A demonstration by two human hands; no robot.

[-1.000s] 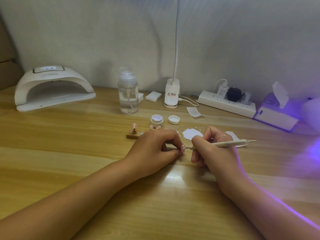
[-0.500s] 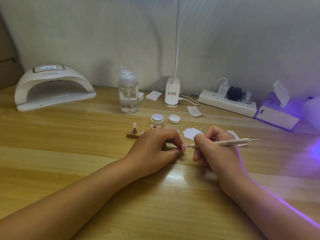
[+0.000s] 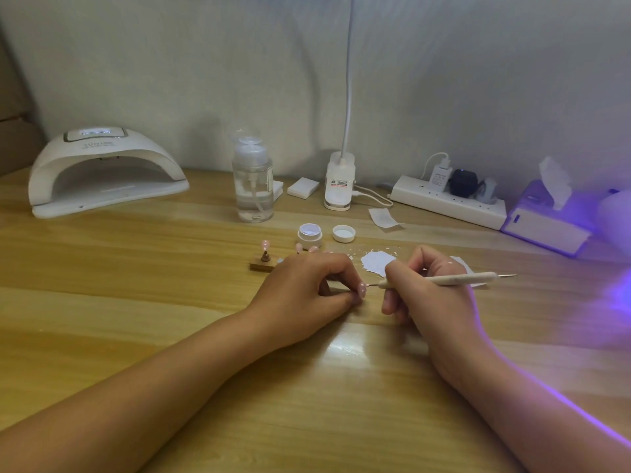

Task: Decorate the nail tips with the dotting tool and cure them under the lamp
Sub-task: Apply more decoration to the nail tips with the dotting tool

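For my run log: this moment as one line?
step: dotting | left hand: pinches nail tip | right hand: grips dotting tool, point at tip

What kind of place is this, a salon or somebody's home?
Likely a home nail-art desk, not a salon. A curing lamp sits on the table, the right hand holds a dotting tool to a nail tip pinched by the left hand, and a power strip and tissue box sit behind.

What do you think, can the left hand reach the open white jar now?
Probably yes, but not freely: the jar stands just beyond the left hand, with only small nail tips between, yet that hand pinches a nail tip at the end of the dotting tool.
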